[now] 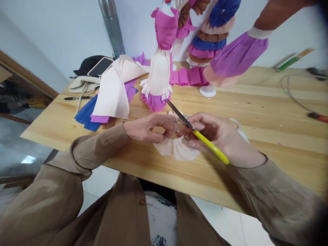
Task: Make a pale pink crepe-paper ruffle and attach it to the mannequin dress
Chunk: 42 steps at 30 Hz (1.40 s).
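My left hand (150, 128) is closed in a pinch on a gathered piece of cream crepe paper (176, 148) that lies at the near edge of the wooden table (269, 112). My right hand (217, 135) grips yellow-handled scissors (197, 133); their blades point up and away towards a crepe-paper figure (160, 73) of pink, cream and purple ruffles. Both hands meet over the cream paper.
Loose cream, purple and blue crepe sheets (112, 92) lie to the left, with a pen (77, 98), a phone (99, 66) and a dark cap behind. More ruffled crepe figures (212, 37) stand at the back. A cable (292, 92) and a red-handled tool (319, 117) lie at the right.
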Motion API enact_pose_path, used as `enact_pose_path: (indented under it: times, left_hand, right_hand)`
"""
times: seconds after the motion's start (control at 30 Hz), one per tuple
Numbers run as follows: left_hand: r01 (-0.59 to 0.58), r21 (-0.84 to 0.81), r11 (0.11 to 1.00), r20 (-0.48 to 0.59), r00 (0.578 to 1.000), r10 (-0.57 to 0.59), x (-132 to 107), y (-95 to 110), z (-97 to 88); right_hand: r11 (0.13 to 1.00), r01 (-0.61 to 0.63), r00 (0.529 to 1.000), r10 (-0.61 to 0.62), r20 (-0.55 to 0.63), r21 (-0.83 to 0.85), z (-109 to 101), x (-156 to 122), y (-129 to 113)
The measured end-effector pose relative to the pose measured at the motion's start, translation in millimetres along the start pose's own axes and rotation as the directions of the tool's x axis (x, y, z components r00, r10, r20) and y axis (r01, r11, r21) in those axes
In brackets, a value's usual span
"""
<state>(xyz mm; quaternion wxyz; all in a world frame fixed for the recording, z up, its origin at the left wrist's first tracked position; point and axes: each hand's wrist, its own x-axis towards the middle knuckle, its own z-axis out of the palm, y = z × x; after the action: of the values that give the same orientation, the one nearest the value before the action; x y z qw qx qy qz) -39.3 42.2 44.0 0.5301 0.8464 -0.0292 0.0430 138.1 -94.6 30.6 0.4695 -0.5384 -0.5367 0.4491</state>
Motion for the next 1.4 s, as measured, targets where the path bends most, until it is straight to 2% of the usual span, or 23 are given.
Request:
enact_pose_path:
  times: [0.1, 0.2, 0.4, 0.47, 0.7, 0.77, 0.83, 0.87, 0.93, 1.0, 1.1, 1.27, 1.4]
  left_hand:
    - [0.011, 0.068, 0.998, -0.046, 0.999, -0.008, -3.6, -1.8, 0.9]
    - [0.028, 0.19, 0.981, -0.173, 0.985, 0.005, -8.6, -5.5, 5.2]
    - [0.132, 0.487, 0.863, -0.424, 0.9, 0.101, -12.7, -9.7, 23.5]
    - [0.155, 0.508, 0.847, -0.475, 0.871, 0.125, -12.5, -8.8, 27.9]
    - [0.209, 0.414, 0.886, -0.556, 0.829, 0.064, -12.8, -7.4, 31.1]
    - [0.191, 0.355, 0.915, -0.596, 0.8, 0.064, -14.1, -7.9, 27.9]
    - [0.171, 0.206, 0.964, -0.635, 0.773, -0.002, -15.7, -8.4, 22.4]
    - [0.154, 0.085, 0.984, -0.631, 0.773, -0.067, -16.2, -8.8, 19.4]
    - [0.117, -0.211, 0.971, -0.53, 0.82, -0.214, -16.2, -10.2, 14.1]
    - [0.113, -0.476, 0.872, -0.373, 0.872, -0.317, -14.3, -12.5, 12.0]
    - [0.132, -0.701, 0.701, -0.233, 0.886, -0.4, -9.8, -16.2, 15.9]
    - [0.156, -0.833, 0.531, -0.152, 0.858, -0.491, -5.3, -17.8, 31.0]
    - [0.117, -0.886, 0.448, -0.155, 0.837, -0.525, -4.6, -17.6, 39.9]
  right_hand:
    - [0.995, -0.071, 0.997, 0.071, -0.004, 0.065, 9.1, 3.1, 1.9]
    - [0.994, -0.073, 0.995, 0.077, -0.063, 0.078, 14.2, 2.7, 2.9]
    - [0.997, -0.031, 0.989, 0.04, -0.14, 0.064, 21.0, 0.4, 5.2]
    - [0.996, -0.038, 0.988, 0.05, -0.145, 0.085, 22.9, 0.0, 5.8]
    - [0.997, -0.037, 0.989, 0.046, -0.138, 0.066, 21.0, -1.0, 7.7]
    - [0.999, -0.017, 0.989, 0.022, -0.147, 0.036, 18.7, -2.2, 9.0]
    - [0.999, 0.015, 0.987, -0.009, -0.162, 0.036, 16.6, -3.4, 10.3]
    - [0.998, 0.03, 0.987, -0.022, -0.162, 0.051, 15.9, -3.7, 10.8]
    - [0.995, 0.034, 0.99, -0.02, -0.142, 0.093, 15.1, -3.7, 11.4]
    - [0.992, 0.007, 0.994, 0.007, -0.11, 0.127, 15.0, -2.8, 11.5]
    - [0.987, -0.022, 0.994, 0.039, -0.101, 0.159, 15.5, -1.2, 12.3]
    - [0.982, -0.047, 0.989, 0.072, -0.131, 0.185, 16.5, 0.1, 15.4]
    - [0.984, -0.054, 0.988, 0.077, -0.133, 0.168, 18.4, 0.8, 16.0]
